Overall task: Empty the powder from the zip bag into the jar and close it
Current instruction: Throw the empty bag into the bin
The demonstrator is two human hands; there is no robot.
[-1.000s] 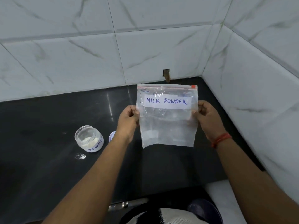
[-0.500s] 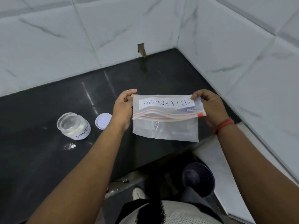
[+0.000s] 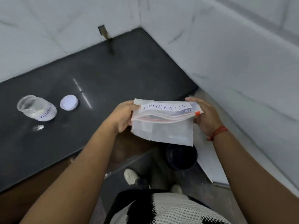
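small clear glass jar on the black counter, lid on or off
Off. The small clear glass jar stands open-mouthed with white powder inside; its round white lid lies beside it on the black counter.

- A home kitchen corner is suggested.
- A polished black stone counter (image 3: pixel 113 75) is set against white marble-veined wall tiles (image 3: pixel 226 54).
- A jar (image 3: pixel 37 109) labelled as powder and a "MILK POWDER" zip bag (image 3: pixel 163 126) are seen.

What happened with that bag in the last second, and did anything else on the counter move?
The zip bag was tipped from upright to folded over, its label now upside down, and brought toward the counter's edge. The left hand and right hand kept hold of its sides. The jar, lid and spilled powder stayed put.
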